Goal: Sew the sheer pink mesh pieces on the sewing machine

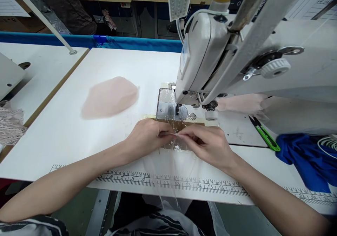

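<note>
Left hand [146,137], right hand [209,142] both pinching sheer cloth [170,134]. Looks super light, floppy, prob slippery, easy to snag imo; best held close to edge, barely tugging.

head view — close, forward, downward

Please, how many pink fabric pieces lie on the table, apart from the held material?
2: a flat piece left of the sewing machine, a partly covered piece under its arm; more may hide there.
</note>
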{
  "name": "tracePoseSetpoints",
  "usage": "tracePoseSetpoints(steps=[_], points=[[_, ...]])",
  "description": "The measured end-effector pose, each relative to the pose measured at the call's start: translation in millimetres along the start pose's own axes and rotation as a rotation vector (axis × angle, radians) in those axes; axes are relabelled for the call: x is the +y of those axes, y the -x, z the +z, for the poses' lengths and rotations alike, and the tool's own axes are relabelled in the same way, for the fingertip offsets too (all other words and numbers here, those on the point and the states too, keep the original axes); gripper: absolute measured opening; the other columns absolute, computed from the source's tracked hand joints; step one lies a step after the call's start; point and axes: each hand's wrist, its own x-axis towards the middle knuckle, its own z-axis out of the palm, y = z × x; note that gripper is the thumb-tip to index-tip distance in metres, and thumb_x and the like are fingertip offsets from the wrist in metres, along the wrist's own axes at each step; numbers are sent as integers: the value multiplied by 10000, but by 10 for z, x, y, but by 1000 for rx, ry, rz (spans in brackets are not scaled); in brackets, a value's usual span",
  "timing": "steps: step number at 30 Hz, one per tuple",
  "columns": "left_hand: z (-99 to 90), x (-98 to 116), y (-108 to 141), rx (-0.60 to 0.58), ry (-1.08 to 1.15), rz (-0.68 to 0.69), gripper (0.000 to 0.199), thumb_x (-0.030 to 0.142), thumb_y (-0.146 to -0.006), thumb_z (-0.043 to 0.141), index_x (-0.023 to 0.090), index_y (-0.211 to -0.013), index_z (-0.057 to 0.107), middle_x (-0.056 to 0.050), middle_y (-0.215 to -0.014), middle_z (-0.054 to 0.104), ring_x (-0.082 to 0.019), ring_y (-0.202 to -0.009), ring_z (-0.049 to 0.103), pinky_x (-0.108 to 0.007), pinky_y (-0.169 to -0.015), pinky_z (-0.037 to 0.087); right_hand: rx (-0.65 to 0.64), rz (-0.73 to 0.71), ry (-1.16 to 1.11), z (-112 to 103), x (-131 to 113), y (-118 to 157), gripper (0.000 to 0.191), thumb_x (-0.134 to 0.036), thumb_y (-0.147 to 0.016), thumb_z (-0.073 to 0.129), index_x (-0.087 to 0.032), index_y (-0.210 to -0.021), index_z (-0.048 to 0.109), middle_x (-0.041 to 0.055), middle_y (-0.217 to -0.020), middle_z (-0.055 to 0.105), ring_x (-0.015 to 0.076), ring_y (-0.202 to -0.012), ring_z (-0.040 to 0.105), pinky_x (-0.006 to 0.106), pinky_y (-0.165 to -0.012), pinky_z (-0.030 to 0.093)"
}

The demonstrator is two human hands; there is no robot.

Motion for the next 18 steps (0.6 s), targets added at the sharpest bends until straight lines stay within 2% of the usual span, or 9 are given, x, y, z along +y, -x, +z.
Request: tracePoseSetpoints(steps=[2,4,5,7,8,10,12,14,18], points=[[26,-9,-18,-1,-127,-54,116,271,-874,633,233,-802,716,37,-613,679,-126,-543,592,-240,-509,361,-45,146,-57,40,5,-42,139,-205,-934,566,-206,-860,684,-26,-656,672,90,-526,573,225,-505,442],[61,-21,-23,59,-264,-65,110,289,-872,633,221,-924,703,22,-630,681,-150,-564,594,-263,-531,356,-66,247,-18,76,31,-78,137,-208,-922,575,-199,-849,690,-36,-606,633,93,-510,549,232,-517,423],[77,-26,-22,99,-315,-45,175,290,-871,640,209,-1021,678,11,-680,698,-162,-599,610,-277,-555,373,-67,280,24,91,51,-93,137,-216,-916,579,-199,-845,696,-36,-596,628,98,-510,547,240,-526,415],[99,-26,-13,188,-411,52,321,283,-868,657,174,-1167,608,-33,-863,733,-194,-740,651,-321,-651,424,-62,324,111,115,96,-112,142,-242,-911,584,-210,-851,709,-33,-601,638,110,-519,553,252,-534,395],[108,-23,-5,233,-467,123,333,269,-873,657,167,-1184,595,-55,-964,733,-211,-830,658,-348,-718,437,-58,341,146,125,117,-118,145,-260,-910,586,-219,-859,715,-31,-609,645,116,-528,559,255,-537,386],[125,-10,17,326,-599,288,215,224,-897,635,184,-1108,631,-57,-1084,721,-226,-956,641,-393,-834,421,-45,362,191,141,154,-127,154,-290,-914,586,-232,-873,722,-28,-611,646,131,-558,570,259,-551,380],[148,10,48,384,-712,412,114,167,-921,603,204,-1007,668,-17,-1101,730,-204,-977,630,-402,-889,392,-36,364,206,150,179,-132,160,-299,-918,582,-237,-884,725,-28,-603,636,141,-583,572,264,-575,385],[171,30,83,365,-771,462,129,157,-947,577,203,-1007,682,8,-1136,729,-183,-1009,623,-393,-910,381,-31,360,215,152,196,-132,171,-301,-923,580,-232,-868,726,-27,-592,625,148,-598,570,269,-591,387],[190,33,110,278,-781,436,225,262,-992,537,155,-1145,662,-19,-1226,699,-196,-1128,605,-407,-942,380,43,253,340,118,215,-94,181,-277,-930,578,-214,-879,740,-10,-726,703,135,-614,580,279,-616,378]])
